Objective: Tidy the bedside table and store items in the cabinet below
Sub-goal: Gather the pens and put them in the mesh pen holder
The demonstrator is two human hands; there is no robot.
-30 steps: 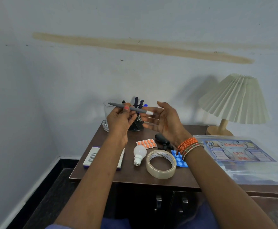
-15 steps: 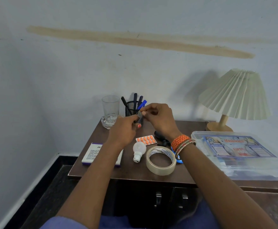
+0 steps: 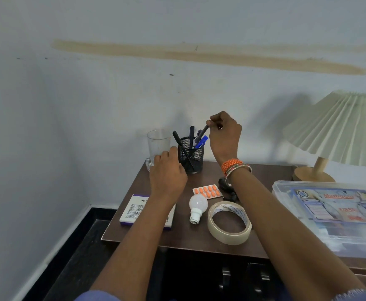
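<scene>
Fingers of the right hand (image 3: 224,135) are pinching a dark pen (image 3: 203,131) over the mesh pen holder (image 3: 191,156) at the table's (image 3: 190,233) far edge; left hand (image 3: 167,177), loosely curled and holding nothing, is hovering before the glass (image 3: 158,144); bulb (image 3: 197,205), orange pill strip (image 3: 207,191), tape roll (image 3: 230,222) and booklet (image 3: 134,210) are lying nearer; first-aid box (image 3: 334,216) and lamp (image 3: 338,127) are sitting right.

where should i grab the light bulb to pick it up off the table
Take the light bulb by its round white globe, coming straight down from above. It lies on its side with the narrow base pointing toward the table's front edge. The globe is the widest part, with bare table on its left; the pill strip and tape roll crowd the right.
</scene>
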